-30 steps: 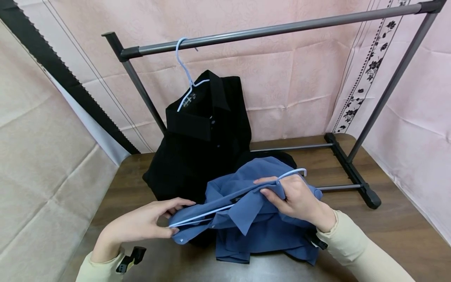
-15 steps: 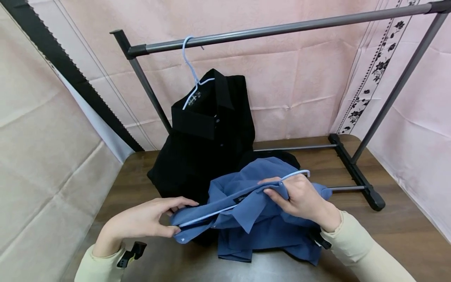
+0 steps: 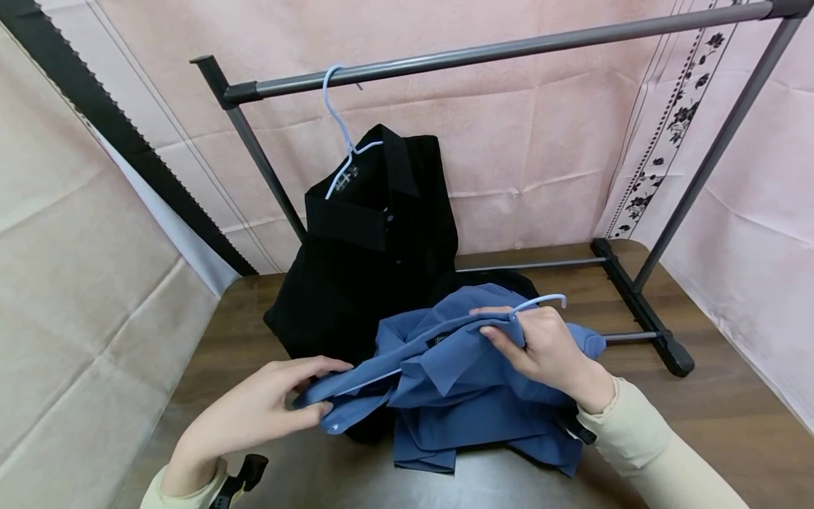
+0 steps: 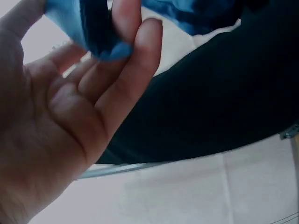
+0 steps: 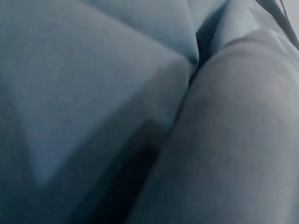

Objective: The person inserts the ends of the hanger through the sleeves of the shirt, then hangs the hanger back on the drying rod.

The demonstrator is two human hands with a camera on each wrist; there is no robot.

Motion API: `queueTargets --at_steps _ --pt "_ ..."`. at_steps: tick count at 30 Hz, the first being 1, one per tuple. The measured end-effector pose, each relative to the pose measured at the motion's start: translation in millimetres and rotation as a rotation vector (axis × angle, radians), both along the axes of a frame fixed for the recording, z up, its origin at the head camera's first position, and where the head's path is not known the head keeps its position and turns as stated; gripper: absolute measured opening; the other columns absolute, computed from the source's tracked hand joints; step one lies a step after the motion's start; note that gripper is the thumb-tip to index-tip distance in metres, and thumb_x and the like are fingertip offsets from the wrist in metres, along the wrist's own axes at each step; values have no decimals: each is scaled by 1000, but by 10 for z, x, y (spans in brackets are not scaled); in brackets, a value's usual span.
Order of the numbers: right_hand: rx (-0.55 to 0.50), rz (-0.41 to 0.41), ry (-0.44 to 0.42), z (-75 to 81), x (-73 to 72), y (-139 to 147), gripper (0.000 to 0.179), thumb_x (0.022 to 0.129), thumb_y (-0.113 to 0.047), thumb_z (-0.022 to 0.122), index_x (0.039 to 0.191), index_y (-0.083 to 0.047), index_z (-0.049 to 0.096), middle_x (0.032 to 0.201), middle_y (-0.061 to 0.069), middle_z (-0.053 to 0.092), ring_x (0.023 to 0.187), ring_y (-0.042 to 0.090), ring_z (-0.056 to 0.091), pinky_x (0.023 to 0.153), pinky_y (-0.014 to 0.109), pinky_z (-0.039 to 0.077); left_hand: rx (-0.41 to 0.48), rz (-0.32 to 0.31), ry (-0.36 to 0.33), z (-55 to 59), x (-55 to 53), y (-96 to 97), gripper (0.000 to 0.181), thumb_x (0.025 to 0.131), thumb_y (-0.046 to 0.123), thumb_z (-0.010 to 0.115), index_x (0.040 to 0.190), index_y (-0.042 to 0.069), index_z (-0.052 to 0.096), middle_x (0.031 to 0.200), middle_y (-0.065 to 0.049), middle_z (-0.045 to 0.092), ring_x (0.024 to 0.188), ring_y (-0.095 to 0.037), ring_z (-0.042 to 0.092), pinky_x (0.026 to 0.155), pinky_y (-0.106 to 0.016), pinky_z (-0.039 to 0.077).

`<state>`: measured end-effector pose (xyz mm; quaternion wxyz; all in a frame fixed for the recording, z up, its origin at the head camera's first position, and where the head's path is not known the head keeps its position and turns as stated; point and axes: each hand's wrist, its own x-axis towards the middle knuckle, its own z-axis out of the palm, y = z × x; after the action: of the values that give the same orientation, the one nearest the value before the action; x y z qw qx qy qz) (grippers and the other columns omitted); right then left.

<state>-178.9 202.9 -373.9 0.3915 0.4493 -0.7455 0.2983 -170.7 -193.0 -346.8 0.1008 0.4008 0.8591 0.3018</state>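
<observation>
A blue button shirt [image 3: 483, 417] lies bunched over the near part of the table, with a light-blue hanger [image 3: 540, 300] inside its neck. My right hand [image 3: 550, 346] grips the collar and the hanger near the hook, which sticks out above the fingers. At the shirt's left end, my left hand [image 3: 254, 406] pinches the front edge between thumb and fingers. Only a short stretch of the hanger's arm shows in the neck opening. The left wrist view has blue cloth [image 4: 107, 37] between the fingers. Blue fabric [image 5: 93, 93] fills most of the right wrist view, hiding the right fingers.
Behind, a black shirt [image 3: 356, 297] hangs on another light-blue hanger [image 3: 337, 116] from a grey rack bar [image 3: 496, 53], its lower part resting on the wooden table [image 3: 636, 410]. The rack's black foot [image 3: 642, 311] stands right. Pink cloth [image 3: 509, 162] covers the back.
The right hand and hook have risen slightly and shifted right. Less of the hanger's arm shows in the neck opening. The left thumb has moved a little further over the shirt's edge.
</observation>
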Motion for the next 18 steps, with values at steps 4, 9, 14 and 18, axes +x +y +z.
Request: queueTargets --at_steps 4,9,14,18 --pt "-43 -25 24 -7 11 19 47 108 -34 49 111 6 72 91 8 76 56 6 63 54 19 49 72 101 124 -7 125 100 46 95 19 72 135 36 57 109 16 61 78 -3 58 62 -22 49" --pt "-114 -62 85 -40 16 25 46 106 -35 53 93 4 73 63 1 64 41 2 45 43 13 31 145 138 251 -30 260 264 57 92 2 66 142 28 54 114 13 54 77 -2 53 55 -19 47" --pt "-183 -82 72 -69 16 28 46 105 -37 55 82 1 70 61 3 62 43 6 46 44 16 33 197 215 300 -55 326 413 61 89 -5 59 142 26 54 125 12 53 87 -6 53 57 -19 46" --pt "-187 -75 49 -56 27 26 47 105 -36 55 101 7 74 88 15 75 55 14 64 52 20 48 216 261 321 -75 328 475 59 88 -7 58 138 23 58 124 11 55 85 -7 53 57 -19 44"
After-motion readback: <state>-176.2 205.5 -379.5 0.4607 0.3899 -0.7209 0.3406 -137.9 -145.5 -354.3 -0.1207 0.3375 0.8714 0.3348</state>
